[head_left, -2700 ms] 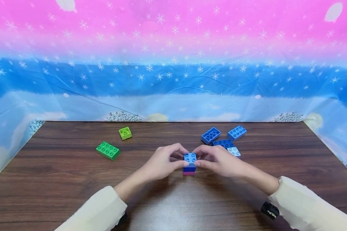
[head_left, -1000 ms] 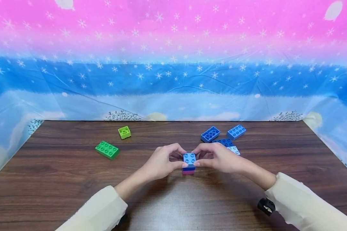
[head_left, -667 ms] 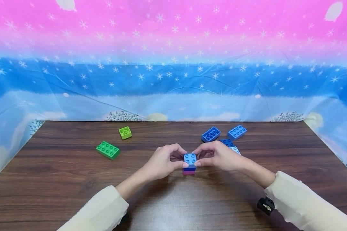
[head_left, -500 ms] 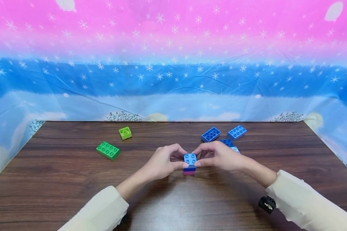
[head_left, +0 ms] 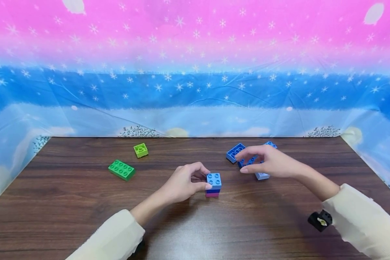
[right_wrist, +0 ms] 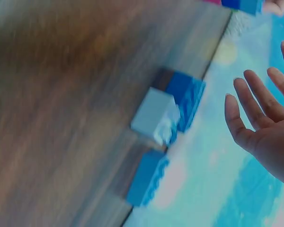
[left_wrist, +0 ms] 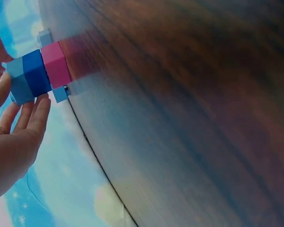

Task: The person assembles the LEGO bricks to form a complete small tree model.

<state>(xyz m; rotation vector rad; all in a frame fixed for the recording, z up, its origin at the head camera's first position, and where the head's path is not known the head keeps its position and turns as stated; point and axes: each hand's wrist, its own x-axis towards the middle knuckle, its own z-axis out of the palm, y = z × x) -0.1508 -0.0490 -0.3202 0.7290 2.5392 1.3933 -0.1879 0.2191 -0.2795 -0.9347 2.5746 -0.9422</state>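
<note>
Nearest of all, the soft, wrinkled cream fabric sleeves (head_left: 112,233) come in on either side of the tower, and a small, hard black device (head_left: 320,220) sits under the right wrist. Beyond them a glossy brown wood-grain tabletop (head_left: 195,231) catches a pale sheen in front of the tower. The tower (head_left: 213,180) itself, a squarish upright stack of smooth plastic toy bricks, stands on that surface with a pink brick at the bottom, a dark blue one in the middle and a light blue one with four round studs on top. On the tower's left side the left hand (head_left: 183,182) pinches it, thumb at the near corner and curved forefinger at the far one. To the right of the tower and a little beyond it, the right hand (head_left: 274,162) hovers with thumb and bent fingers well parted, holding nothing; the right wrist view shows its fingers spread and apart from the bricks. Under and around it lie a pale blue block-shaped brick (head_left: 262,176) and, just beside that, a dark blue studded oblong brick (head_left: 241,163), partly hidden. Left of the tower and farther off is a green oblong brick with eight studs (head_left: 121,169). Beyond that, a squarish lime-green brick (head_left: 141,150) shows its hollow, ringed underside. Farther than the tower on its right are an upturned blue oblong brick (head_left: 235,153) with tubes inside and a mid-blue studded brick (head_left: 271,144), mostly covered by the right hand. Behind everything hangs a creased pink-and-blue cloth backdrop (head_left: 195,90) printed with white snowflakes.
</note>
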